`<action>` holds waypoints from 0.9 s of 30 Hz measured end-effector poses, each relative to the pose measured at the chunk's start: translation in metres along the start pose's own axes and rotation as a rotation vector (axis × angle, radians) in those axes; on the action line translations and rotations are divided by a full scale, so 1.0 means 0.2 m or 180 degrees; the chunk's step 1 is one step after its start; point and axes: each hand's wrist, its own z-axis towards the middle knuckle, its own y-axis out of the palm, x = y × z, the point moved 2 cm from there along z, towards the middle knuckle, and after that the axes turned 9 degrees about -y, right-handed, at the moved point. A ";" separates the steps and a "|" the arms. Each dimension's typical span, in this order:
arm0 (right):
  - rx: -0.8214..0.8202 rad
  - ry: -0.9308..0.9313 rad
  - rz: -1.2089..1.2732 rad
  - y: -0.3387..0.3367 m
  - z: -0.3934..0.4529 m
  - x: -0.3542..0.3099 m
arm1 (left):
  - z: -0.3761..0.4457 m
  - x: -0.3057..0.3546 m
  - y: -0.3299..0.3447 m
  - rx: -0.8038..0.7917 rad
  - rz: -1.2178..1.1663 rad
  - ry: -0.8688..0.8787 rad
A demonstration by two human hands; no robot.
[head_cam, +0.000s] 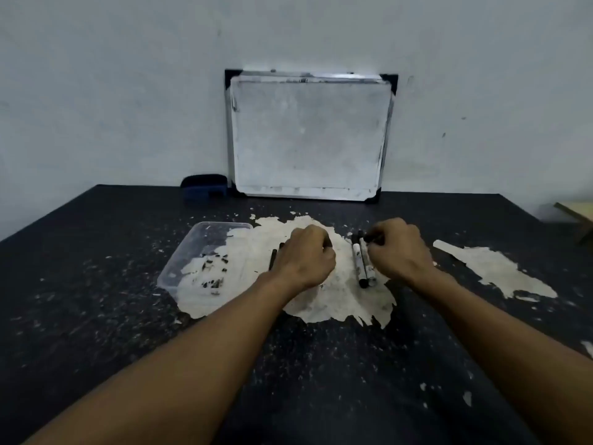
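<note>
Beside the markers (pixel 363 263), left hand (pixel 305 256) and right hand (pixel 398 248) curl.

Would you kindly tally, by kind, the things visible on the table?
Whiteboard: 1
Eraser: 1
Clear container: 1
Markers: 5 (2 lying free, 1 in the right hand, 2 partly under the left hand)
Total: 8

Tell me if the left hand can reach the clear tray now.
Probably yes: the clear tray lies close beside the left hand, nothing between them, though the hand seems to grip a black marker.
</note>
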 end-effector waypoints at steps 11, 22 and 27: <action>0.0823 0.0524 0.0989 0.17 0.09 0.24 | 0.26 0.01 0.32 -0.0157 -0.0151 -0.0567; 0.1077 0.0521 0.1276 0.21 0.04 0.28 | 0.26 0.02 0.32 -0.0057 -0.0136 -0.0828; 0.1080 0.0548 0.1261 0.22 0.04 0.29 | 0.27 0.02 0.32 0.0069 -0.0152 -0.0967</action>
